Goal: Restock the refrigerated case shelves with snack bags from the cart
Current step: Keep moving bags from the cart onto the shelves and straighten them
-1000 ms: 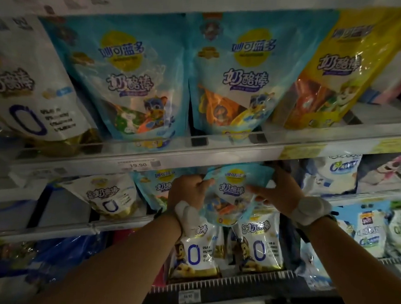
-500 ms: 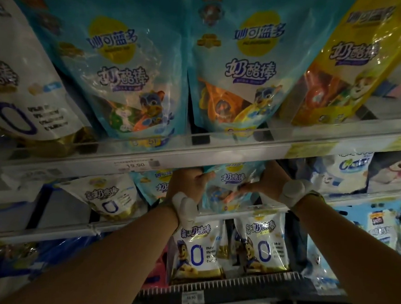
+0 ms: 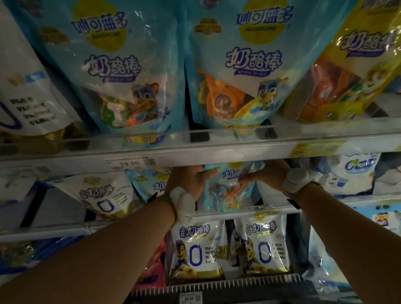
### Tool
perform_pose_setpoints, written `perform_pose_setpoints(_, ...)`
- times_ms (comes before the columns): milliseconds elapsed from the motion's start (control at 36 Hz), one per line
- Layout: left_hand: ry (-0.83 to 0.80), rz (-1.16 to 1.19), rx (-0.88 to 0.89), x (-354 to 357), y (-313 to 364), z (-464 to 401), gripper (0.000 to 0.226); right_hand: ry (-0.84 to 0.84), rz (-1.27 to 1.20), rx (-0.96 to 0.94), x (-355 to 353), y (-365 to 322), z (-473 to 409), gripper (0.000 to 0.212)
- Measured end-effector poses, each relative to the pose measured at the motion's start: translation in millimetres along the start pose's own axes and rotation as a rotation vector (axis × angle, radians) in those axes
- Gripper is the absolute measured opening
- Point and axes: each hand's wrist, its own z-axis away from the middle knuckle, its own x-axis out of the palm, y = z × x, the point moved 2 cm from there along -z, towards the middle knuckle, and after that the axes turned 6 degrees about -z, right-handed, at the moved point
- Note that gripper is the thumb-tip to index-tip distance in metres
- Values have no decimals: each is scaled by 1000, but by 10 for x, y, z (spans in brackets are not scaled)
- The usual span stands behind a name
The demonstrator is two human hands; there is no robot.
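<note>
A small light-blue snack bag with cartoon print stands on the middle shelf, tucked under the upper shelf rail. My left hand grips its left edge and my right hand grips its right edge, thumbs on the bag's front. Both wrists carry white bands. The top of the bag is hidden behind the upper shelf's front strip. Another matching blue bag stands just left of my left hand.
Large blue bags and a yellow bag fill the upper shelf. White bags stand on the lower shelf behind a toothed rail. A white bag leans at the middle shelf's left. More packs sit at right.
Both hands have pushed the blue bag up and deeper onto the middle shelf, so its top now sits behind the upper shelf's strip. The camera has moved closer to the case.
</note>
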Motion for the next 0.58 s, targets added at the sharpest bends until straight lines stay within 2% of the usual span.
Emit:
perform_pose_setpoints(83,44,-25,8,7,10,-30,46,44,-43,-46,2,-20,-11,75)
perform_pose_setpoints(194,94,-109,29,42,58,-29,33,91,-70,-80,47,40,-37,71)
perform_pose_setpoints(333,59,-340,24,81,52,-20,30,92,-31,-65,122,177,-32,94)
perform_pose_setpoints(361,55,-361,5,88,42,-19,30,91,-25,-48,133,231,-46,91)
perform_pose_setpoints(472,47,-393,-24,55,42,8,30,164,-14,-12,102,192,-11,39)
perform_pose_setpoints(500,44,-396,-12,49,50,15,29,201,-39,9,51,189,-29,33)
perform_pose_setpoints(556,31,-409,5,30,60,31,30,241,-110,78,-43,221,-131,36)
perform_pose_setpoints(583,20,-421,0,27,63,41,29,231,-140,127,-80,206,-159,49)
